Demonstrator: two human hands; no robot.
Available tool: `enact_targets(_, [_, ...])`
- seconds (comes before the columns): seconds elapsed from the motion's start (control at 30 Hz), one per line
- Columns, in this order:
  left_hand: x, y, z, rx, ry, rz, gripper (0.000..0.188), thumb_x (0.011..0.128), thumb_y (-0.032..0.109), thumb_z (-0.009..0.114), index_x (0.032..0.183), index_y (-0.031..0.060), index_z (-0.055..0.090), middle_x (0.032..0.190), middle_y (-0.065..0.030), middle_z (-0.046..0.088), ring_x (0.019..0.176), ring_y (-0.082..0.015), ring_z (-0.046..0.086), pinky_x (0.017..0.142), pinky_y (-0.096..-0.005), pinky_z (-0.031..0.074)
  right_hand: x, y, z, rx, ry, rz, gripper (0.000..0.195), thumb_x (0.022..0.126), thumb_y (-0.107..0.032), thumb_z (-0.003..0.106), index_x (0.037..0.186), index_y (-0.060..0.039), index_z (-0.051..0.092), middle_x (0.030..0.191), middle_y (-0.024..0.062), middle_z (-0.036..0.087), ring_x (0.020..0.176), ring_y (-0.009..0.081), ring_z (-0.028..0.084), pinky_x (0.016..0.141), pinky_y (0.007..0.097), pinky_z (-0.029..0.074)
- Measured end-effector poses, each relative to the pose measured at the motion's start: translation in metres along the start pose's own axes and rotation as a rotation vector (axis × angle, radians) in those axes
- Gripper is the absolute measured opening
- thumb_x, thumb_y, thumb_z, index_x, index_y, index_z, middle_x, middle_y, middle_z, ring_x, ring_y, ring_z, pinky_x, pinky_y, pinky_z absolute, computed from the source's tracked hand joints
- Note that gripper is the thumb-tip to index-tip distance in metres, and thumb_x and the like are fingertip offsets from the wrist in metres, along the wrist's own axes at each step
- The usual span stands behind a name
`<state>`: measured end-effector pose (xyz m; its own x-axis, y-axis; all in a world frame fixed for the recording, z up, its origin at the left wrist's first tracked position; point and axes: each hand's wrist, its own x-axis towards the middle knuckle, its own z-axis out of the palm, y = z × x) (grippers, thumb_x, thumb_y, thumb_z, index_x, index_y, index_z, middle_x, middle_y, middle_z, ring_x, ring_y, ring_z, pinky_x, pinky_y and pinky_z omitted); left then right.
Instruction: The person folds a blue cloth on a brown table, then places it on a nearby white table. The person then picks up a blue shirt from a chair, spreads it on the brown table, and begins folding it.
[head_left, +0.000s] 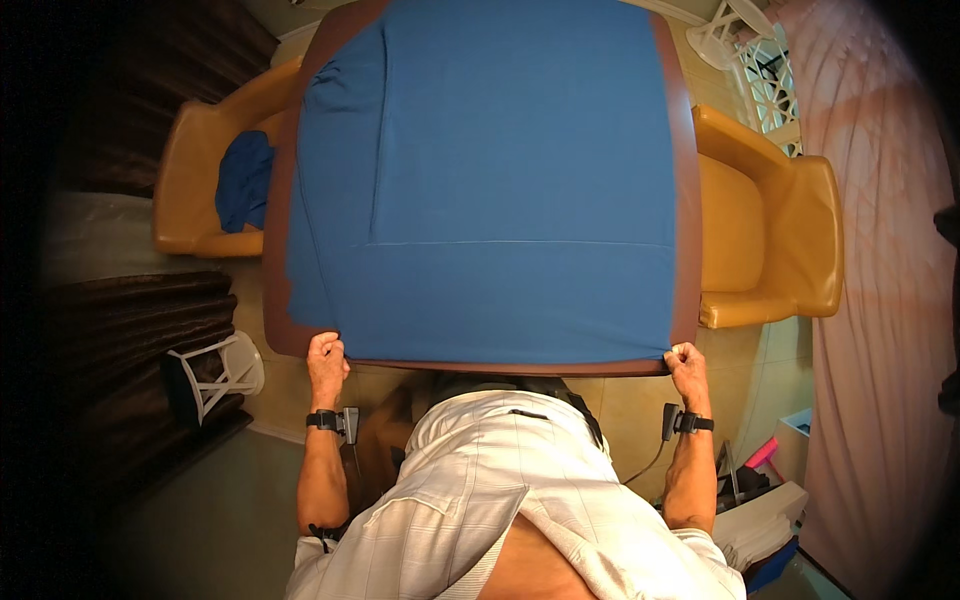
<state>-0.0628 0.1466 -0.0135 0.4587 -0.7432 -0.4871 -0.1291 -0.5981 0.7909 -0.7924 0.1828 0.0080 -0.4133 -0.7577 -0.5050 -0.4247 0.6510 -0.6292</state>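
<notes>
A blue cloth (510, 165) lies spread over a brown table (688, 225). At its near left corner my left hand (327, 364) pinches the cloth's edge by the table's front rim. My right hand (686, 366) grips the near right corner between thumb and fingers. Between the hands the near edge runs fairly straight along the table's front. A crease crosses the cloth from side to side, and long folds run down its left part. Small wrinkles bunch at the far left.
Tan armchairs stand against the table at left (176, 187) and right (806, 240). Another blue cloth (244, 180) lies crumpled on the left armchair. A white stool (241, 365) is at lower left. Pink curtain fabric (870, 300) hangs at right, near a pink-headed tool (763, 452).
</notes>
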Motion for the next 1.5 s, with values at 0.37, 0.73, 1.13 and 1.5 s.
enact_targets(0.37, [0.010, -0.030, -0.007, 0.214, -0.045, 0.232, 0.025, 0.113, 0.005, 0.059, 0.137, 0.0024, 0.062, 0.103, 0.0001, 0.063, 0.076, -0.0066, 0.058, 0.061, -0.0246, 0.052, -0.005, -0.009, 0.002, -0.059, 0.034, 0.088, 0.013, 0.092, -0.008, 0.082, 0.090, -0.0063, 0.069, 0.080, -0.0042, 0.059, 0.075, 0.0100, 0.053, 0.068, 0.0307, 0.048])
enact_targets(0.73, [0.015, -0.028, -0.007, 0.200, -0.032, 0.276, 0.024, 0.110, 0.004, 0.058, 0.134, 0.0026, 0.064, 0.098, 0.0011, 0.062, 0.078, -0.0070, 0.057, 0.061, -0.0252, 0.052, -0.012, 0.000, 0.002, 0.012, -0.002, 0.143, 0.018, 0.091, -0.005, 0.081, 0.083, -0.0069, 0.065, 0.076, -0.0038, 0.060, 0.073, 0.0098, 0.054, 0.067, 0.0302, 0.049])
enact_targets(1.13, [0.019, -0.037, -0.001, 0.230, -0.006, 0.314, 0.026, 0.104, 0.000, 0.067, 0.130, 0.0033, 0.069, 0.093, 0.0017, 0.062, 0.082, -0.0090, 0.058, 0.077, -0.0275, 0.053, -0.004, 0.029, -0.002, -0.305, 0.077, -0.039, 0.019, 0.084, -0.021, 0.085, 0.089, -0.0063, 0.073, 0.085, 0.0125, 0.076, 0.079, 0.0273, 0.072, 0.076, 0.0432, 0.058])
enact_targets(1.5, [-0.015, 0.029, 0.014, 0.683, 0.285, 0.655, 0.031, 0.098, 0.000, 0.068, 0.128, 0.0040, 0.070, 0.127, -0.0184, 0.069, 0.113, -0.0399, 0.067, 0.100, -0.0486, 0.056, -0.009, 0.000, 0.001, -0.307, 0.021, 0.098, 0.013, 0.087, -0.012, 0.080, 0.085, -0.0055, 0.070, 0.075, 0.0062, 0.068, 0.071, 0.0185, 0.064, 0.066, 0.0392, 0.054])
